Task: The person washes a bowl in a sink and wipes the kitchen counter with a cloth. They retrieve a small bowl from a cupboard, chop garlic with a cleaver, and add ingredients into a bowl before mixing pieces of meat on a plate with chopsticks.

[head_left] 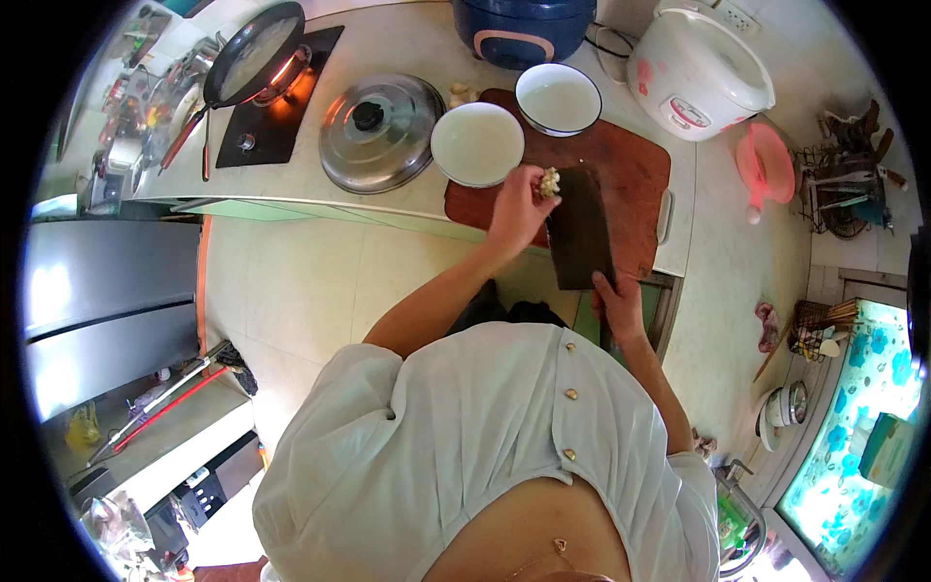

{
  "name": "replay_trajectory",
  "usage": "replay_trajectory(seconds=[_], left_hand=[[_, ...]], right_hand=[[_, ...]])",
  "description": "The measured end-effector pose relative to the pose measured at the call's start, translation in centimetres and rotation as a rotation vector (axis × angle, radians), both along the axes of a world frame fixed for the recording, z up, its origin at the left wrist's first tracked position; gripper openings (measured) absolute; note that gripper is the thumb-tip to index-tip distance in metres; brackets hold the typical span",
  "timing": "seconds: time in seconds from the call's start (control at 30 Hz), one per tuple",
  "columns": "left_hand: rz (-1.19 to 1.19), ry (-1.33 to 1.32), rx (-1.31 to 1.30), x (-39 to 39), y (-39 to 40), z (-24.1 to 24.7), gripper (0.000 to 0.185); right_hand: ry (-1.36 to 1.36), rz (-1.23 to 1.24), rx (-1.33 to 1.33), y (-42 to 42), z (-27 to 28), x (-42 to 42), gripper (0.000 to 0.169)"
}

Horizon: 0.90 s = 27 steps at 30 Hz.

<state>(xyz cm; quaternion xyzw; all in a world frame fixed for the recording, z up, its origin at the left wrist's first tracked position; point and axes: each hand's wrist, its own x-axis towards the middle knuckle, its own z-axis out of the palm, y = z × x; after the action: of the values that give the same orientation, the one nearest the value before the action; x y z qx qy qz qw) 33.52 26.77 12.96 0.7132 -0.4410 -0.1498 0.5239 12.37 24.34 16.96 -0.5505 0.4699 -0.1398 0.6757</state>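
Between the fingertips of my left hand [518, 211] is a small clump of pale chopped garlic [550, 182]. This hand is just below the near white bowl [477, 144], over the left part of the brown wooden cutting board [634, 171]. My right hand [620, 304] grips a dark, wide-bladed cleaver [580, 233] at its near end; its handle is mostly hidden by the fingers. The blade reaches over the board, with its far end close to the garlic. A second white bowl [558, 99], dark-rimmed, rests on the far part of the board.
A wok [254, 62] sits over a glowing burner [280, 80] at far left. Beside it lies a metal lid [382, 134]. Behind the board stand a blue cooker [524, 33] and a white rice cooker [698, 73]. A pink strainer [765, 164] and a utensil rack [844, 182] are at right.
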Motion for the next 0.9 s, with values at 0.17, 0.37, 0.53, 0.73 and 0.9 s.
replay_trajectory(seconds=[0.17, 0.37, 0.53, 0.73, 0.9], left_hand=[[0.163, -0.099, 0.031, 4.6, -0.4, 2.1, 0.031], [0.311, -0.723, 0.187, 9.0, 0.7, 0.4, 0.025], [0.116, -0.645, 0.045, 6.2, -0.6, 1.8, 0.028], [0.204, -0.749, 0.053, 8.1, -0.7, 0.9, 0.024], [-0.032, -0.573, -0.046, 5.4, 0.6, 1.7, 0.033]], right_hand=[[-0.053, 0.097, -0.103, -0.5, 1.0, 4.5, 0.022], [-0.037, 0.117, -0.066, -1.6, 1.0, 5.8, 0.022], [-0.083, 0.077, 0.012, -1.2, 1.8, 5.9, 0.023], [0.092, 0.052, -0.262, -2.4, 0.9, 1.5, 0.016], [0.559, 0.213, -1.076, -5.2, -0.6, -0.7, 0.016]])
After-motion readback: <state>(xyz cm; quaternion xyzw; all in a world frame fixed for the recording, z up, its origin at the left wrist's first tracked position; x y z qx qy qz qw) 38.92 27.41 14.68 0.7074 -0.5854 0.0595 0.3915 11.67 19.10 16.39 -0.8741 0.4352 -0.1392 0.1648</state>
